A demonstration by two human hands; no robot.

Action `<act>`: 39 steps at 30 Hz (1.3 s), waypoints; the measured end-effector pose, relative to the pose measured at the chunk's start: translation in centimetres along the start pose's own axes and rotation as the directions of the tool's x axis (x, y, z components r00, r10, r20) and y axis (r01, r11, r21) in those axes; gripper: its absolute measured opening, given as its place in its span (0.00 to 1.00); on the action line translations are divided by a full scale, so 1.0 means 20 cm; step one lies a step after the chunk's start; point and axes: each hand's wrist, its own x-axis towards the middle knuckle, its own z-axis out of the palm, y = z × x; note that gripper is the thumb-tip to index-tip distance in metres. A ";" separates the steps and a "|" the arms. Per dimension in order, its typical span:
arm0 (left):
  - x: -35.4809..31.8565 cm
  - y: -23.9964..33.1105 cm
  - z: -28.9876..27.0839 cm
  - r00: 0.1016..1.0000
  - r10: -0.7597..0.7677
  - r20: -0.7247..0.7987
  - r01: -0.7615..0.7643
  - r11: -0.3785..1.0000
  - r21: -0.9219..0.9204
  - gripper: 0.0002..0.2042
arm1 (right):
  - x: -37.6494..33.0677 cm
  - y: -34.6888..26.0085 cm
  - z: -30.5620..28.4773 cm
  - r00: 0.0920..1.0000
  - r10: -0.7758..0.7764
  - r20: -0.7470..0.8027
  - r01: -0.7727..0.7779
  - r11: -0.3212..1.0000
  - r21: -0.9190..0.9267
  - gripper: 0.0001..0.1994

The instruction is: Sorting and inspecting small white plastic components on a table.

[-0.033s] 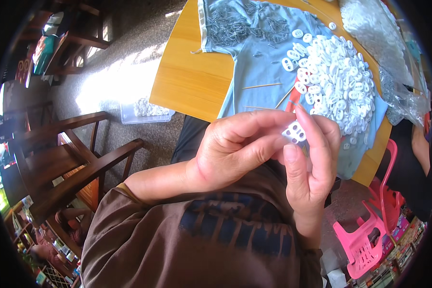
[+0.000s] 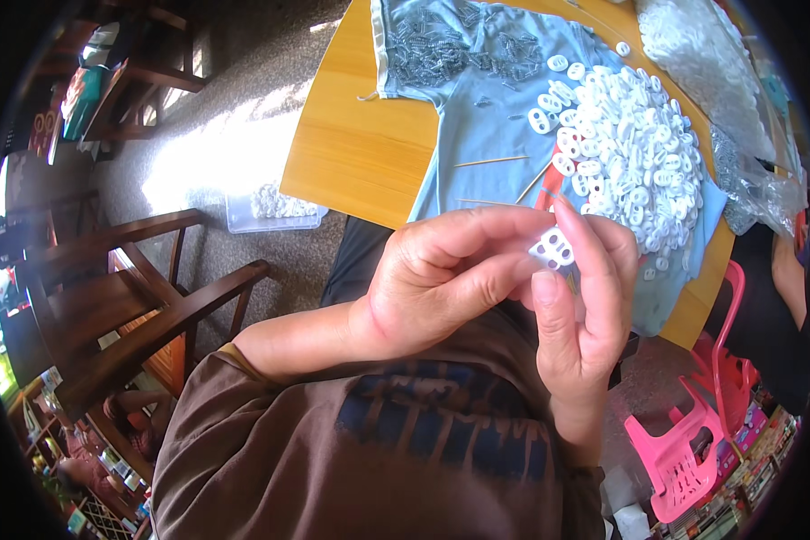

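Note:
My left hand (image 2: 454, 274) comes in from the left, its thumb and forefinger pinching a small white plastic piece with several holes (image 2: 553, 249). Facing it, my right hand (image 2: 589, 297) curls round the other side, with the forefinger along the piece's edge and the thumb just below. Both hands meet over my lap, in front of the table's near edge. Beyond them lies a large heap of white oval plastic pieces with two holes each (image 2: 634, 153). What sits behind the right fingers is hidden.
A light blue shirt (image 2: 463, 135) covers part of the wooden table (image 2: 355, 135), bearing small metal springs (image 2: 423, 49) and thin wooden sticks (image 2: 492, 162). Clear bags (image 2: 706, 54) lie at far right. A plastic tub (image 2: 234, 214), wooden chair (image 2: 166, 310) and pink chair (image 2: 684, 459) stand around.

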 end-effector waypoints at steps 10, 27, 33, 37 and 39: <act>0.00 0.01 -0.01 0.986 0.010 0.165 0.010 0.992 -0.125 0.17 | -0.01 0.02 -0.02 0.999 -0.051 0.018 0.048 0.989 0.138 0.18; 0.01 -0.05 0.00 0.984 0.053 0.169 -0.064 0.996 0.064 0.13 | -0.07 0.09 0.05 0.970 -0.185 -0.155 0.207 0.968 0.140 0.17; 0.00 -0.06 -0.01 0.982 0.094 0.166 -0.113 0.987 0.113 0.10 | -0.07 0.11 0.09 0.956 -0.204 -0.209 0.234 0.963 0.135 0.16; 0.00 -0.06 0.00 0.986 0.087 0.145 -0.107 0.986 0.131 0.07 | -0.08 0.12 0.12 0.948 -0.208 -0.240 0.244 0.960 0.136 0.14; 0.00 -0.08 0.00 0.985 0.107 0.139 -0.125 0.983 0.131 0.07 | -0.09 0.13 0.13 0.946 -0.205 -0.250 0.242 0.962 0.125 0.14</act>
